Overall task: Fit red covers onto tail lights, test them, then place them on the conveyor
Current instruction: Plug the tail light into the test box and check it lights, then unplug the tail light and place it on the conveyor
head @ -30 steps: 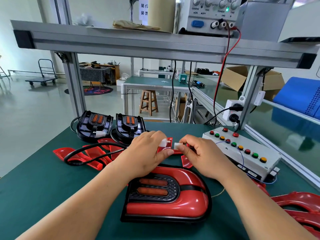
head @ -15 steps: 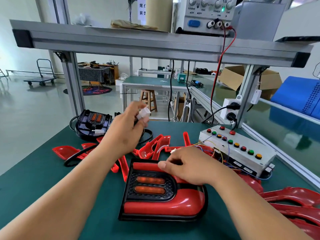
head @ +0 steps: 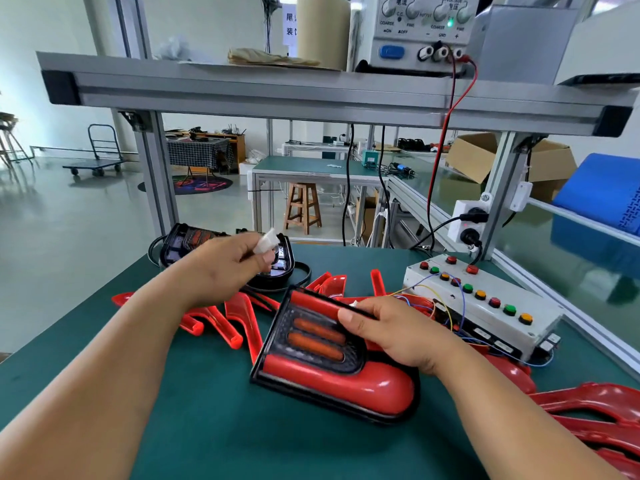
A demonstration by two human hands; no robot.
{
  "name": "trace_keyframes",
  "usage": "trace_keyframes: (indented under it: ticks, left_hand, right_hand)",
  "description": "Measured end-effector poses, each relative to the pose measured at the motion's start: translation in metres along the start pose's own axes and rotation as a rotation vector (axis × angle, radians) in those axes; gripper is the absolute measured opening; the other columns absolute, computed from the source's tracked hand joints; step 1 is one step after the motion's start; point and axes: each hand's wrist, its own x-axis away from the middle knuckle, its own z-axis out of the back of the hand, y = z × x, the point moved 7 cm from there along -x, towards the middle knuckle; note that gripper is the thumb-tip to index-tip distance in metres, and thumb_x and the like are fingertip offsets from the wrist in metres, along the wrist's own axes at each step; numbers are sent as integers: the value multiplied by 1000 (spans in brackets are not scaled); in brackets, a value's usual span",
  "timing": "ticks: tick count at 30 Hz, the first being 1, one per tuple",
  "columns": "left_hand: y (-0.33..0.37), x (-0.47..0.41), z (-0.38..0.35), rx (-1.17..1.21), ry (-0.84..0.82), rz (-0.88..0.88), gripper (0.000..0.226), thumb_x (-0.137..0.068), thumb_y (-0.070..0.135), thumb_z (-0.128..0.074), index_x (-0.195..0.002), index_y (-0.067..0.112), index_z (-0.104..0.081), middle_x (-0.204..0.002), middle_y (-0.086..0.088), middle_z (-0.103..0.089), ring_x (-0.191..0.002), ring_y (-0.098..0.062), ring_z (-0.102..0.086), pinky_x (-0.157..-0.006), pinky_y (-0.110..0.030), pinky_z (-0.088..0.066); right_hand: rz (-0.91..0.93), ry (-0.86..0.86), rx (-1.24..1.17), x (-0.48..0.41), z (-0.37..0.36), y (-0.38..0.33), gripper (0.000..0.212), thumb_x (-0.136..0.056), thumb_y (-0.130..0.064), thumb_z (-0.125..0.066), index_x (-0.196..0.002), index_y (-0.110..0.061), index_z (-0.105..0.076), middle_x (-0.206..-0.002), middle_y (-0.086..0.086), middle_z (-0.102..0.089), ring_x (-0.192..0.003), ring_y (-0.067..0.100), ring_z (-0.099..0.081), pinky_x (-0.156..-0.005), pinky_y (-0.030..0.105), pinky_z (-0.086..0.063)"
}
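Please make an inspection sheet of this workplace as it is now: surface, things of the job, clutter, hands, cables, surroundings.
Surface: green bench mat, crowded toward the back and right.
Job's things: covered tail light, tilted, under the right hand; uncovered black tail lights at the back; loose red covers left and right of it; button test box on the right.
Clutter: nothing seen beyond the job parts.
Hands: left hand raised, pinching a white connector; right hand gripping the covered light's top edge.
Cables: thin coloured wires from the test box toward the light; red lead down from the power supply.
Surroundings: aluminium frame shelf overhead; wooden stool, cardboard boxes, trolley behind.
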Motion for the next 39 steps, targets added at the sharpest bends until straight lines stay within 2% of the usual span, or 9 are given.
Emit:
trace_keyframes:
  ticks: [6, 12, 15, 21, 24, 29, 32, 34, 39]
  left_hand:
    - [-6, 0, -8, -202, -144, 32, 23, -99, 42, -46, -86, 23, -49, -81, -1, -59, -77, -20, -56, -76, -37, -46]
    - [-29, 7, 15, -209, -153, 113, 11, -97, 28, -56, -91, 25, -48, -83, -2, -56, -82, -24, -55, -77, -39, -44]
    - [-21, 2, 36, -110, 141, 79, 10, -98, 26, -52, -89, 27, -46, -81, -5, -59, -77, -28, -54, -73, -39, -44]
    - [29, 13, 50, 393, 757, -60, 27, -100, 21, -46, -104, 41, -64, -77, 9, -57, -57, -12, -45, -57, -30, -39]
    - [54, 19, 31, 740, 883, -55, 34, -103, 21, -46, -98, 49, -65, -83, 13, -59, -57, 3, -49, -52, -16, -41]
    - [73, 0, -12, 1442, 569, 53, 26, -103, 27, -45, -102, 33, -70, -86, 12, -74, -68, -4, -69, -56, -21, -56]
    - [73, -4, -32, 1602, 396, 50, 41, -87, 35, -68, -126, 23, -61, -117, -10, -70, -105, -30, -69, -86, -48, -58]
    - [73, -3, -43, 1651, 293, 14, 63, -74, 16, -76, -132, 22, -54, -121, -17, -67, -108, -37, -67, -86, -51, -57]
    - [57, -1, -45, 1732, 313, 29, 60, -72, 2, -72, -127, 20, -58, -118, -18, -69, -98, -35, -70, -80, -50, -59]
  right_hand:
    - [-21, 234, -350, -5, 20, 9, 81, -63, -75, -61, -92, 0, -67, -88, 17, -70, -78, 23, -57, -78, 43, -47]
    - [-89, 365, -584, -7, 26, 16, 52, -68, -64, -63, -80, -16, -77, -84, 11, -76, -69, 22, -72, -60, 29, -55]
    - [-105, 424, -630, -7, 24, 13, 58, -69, -63, -61, -86, -10, -75, -87, 10, -76, -74, 22, -73, -65, 31, -57]
    - [-67, 406, -926, -8, 11, -15, 75, -72, -61, -60, -114, 1, -64, -106, 26, -69, -101, 46, -65, -91, 64, -48]
    - [4, 397, -994, -10, 11, -31, 67, -78, -59, -53, -115, -4, -65, -107, 20, -71, -101, 37, -68, -91, 55, -52]
    - [-36, 533, -858, -6, 18, -34, 53, -89, -59, -50, -108, -12, -65, -100, 10, -74, -92, 29, -71, -87, 50, -56]
    - [-105, 658, -679, 0, 23, -28, 54, -85, -66, -50, -99, -16, -64, -98, 8, -72, -92, 29, -69, -88, 49, -55]
    - [-114, 706, -571, 3, 25, -28, 58, -82, -70, -47, -99, -17, -62, -99, 6, -70, -94, 28, -67, -89, 48, -53]
    - [-93, 624, -409, 2, 23, -36, 93, -65, -90, -27, -101, -12, -63, -105, 9, -67, -105, 28, -61, -98, 50, -46]
